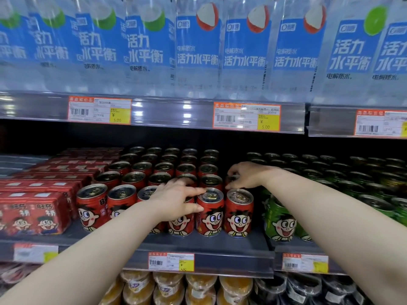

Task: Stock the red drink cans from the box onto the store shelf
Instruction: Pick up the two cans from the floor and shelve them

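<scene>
Red cans: the red drink cans [154, 181] are standing in rows on the store shelf [198, 241], cartoon faces forward.
Left hand: the left hand [176, 200] is gripping a front-row can [179, 225], thumb lying across its side.
Right hand: the right hand [247, 175] is closing its fingertips on a can [231, 178] one row behind the front.
Neighbours: green cans [280, 221] are sitting right of the red cans, red cartons [33, 214] left of them.
</scene>
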Action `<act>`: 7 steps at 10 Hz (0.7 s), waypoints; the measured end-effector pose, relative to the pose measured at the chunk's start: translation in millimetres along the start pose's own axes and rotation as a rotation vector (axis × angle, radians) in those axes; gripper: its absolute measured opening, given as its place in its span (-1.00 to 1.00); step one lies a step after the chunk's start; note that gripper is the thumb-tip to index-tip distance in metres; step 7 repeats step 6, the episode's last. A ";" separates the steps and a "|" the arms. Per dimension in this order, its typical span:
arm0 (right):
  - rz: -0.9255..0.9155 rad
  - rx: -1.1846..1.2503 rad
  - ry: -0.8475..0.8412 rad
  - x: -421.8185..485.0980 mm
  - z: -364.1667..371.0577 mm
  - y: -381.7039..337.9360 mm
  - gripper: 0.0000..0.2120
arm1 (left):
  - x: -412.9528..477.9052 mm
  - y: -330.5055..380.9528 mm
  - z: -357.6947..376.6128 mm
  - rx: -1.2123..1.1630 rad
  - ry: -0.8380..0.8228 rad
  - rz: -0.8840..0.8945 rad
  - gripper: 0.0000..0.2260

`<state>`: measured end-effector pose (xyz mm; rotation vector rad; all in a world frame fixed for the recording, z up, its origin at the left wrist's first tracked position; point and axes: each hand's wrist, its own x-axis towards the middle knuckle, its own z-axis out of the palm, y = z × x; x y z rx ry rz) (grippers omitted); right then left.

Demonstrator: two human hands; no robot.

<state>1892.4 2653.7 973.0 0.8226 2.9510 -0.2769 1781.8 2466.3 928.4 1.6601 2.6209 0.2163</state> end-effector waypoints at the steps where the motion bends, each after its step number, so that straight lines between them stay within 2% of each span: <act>1: -0.006 -0.003 0.003 -0.9 0.5 0.7 -0.38 | -0.5 0.4 -0.3 0.009 0.000 0.002 -0.52; 4: 0.043 -0.104 -0.005 -6.8 3.3 -12.6 -0.45 | -3.6 0.7 -1.4 0.053 0.004 0.018 -0.50; 6: -0.004 -0.138 0.139 -21.5 5.0 -42.6 -0.58 | -6.5 2.0 -2.0 0.082 0.061 0.028 -0.38; 7: -0.004 -0.138 0.139 -21.5 5.0 -42.6 -0.58 | -6.5 2.0 -2.0 0.082 0.061 0.028 -0.38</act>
